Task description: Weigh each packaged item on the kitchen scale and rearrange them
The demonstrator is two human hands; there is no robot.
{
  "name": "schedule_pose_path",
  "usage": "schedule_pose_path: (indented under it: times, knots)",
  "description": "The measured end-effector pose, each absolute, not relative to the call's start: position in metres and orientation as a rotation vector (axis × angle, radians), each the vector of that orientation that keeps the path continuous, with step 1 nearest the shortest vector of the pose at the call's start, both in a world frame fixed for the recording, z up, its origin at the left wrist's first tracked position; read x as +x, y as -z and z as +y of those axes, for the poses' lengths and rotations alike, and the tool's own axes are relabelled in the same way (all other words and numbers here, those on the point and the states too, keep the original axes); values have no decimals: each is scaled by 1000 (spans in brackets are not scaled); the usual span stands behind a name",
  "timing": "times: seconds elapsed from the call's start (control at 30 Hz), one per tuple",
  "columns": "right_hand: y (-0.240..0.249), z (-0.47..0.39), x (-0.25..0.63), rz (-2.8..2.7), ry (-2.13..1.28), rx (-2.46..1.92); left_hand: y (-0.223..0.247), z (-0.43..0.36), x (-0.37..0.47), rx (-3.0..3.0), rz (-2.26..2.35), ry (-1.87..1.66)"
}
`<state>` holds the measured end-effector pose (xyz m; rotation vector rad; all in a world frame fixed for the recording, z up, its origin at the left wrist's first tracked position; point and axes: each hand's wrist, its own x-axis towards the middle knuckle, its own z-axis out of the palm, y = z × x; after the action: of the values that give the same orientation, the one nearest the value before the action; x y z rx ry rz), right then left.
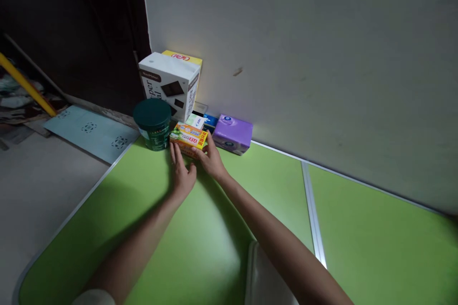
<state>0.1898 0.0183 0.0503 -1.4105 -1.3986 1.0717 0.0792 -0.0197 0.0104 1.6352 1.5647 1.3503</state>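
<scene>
A yellow and orange box [189,137] with green print lies on the green table [275,186], between a dark green lidded tub [152,124] on its left and a purple tissue pack [233,133] on its right. My right hand [212,158] grips the box's right end, thumb at the near side and fingers at the far corner. My left hand [182,171] touches the near left side of the box with its fingertips, its fingers stretched out and the thumb apart.
Behind the tub stands a white box [171,81] with a yellow box [182,57] behind it, close to the wall. Small white and blue boxes [210,123] sit behind the orange box. A pale container [268,279] is at the near edge, partly under my right forearm.
</scene>
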Motion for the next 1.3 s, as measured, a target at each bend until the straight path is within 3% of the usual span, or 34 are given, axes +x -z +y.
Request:
schedule_pose_path:
  times: [0.57, 0.73, 0.97, 1.2, 1.3]
  knots:
    - [-54, 7, 192, -1225, -1222, -1435, -18, -25, 73, 1572, 1580, -1308]
    - [-77, -69, 245, -1257, -1434, -1424, -41, -59, 77, 1681, 1396, -1125]
    - [-126, -212, 331, -1214, -1552, -1233, -115, -148, 153, 1852, 790, -547]
    - [-139, -324, 437, -1215, -1452, -1049, -157, -233, 263, 1917, 540, -124]
    - [-119, -366, 494, -963, -1167, -1230, -153, -257, 324, 1971, 389, -89]
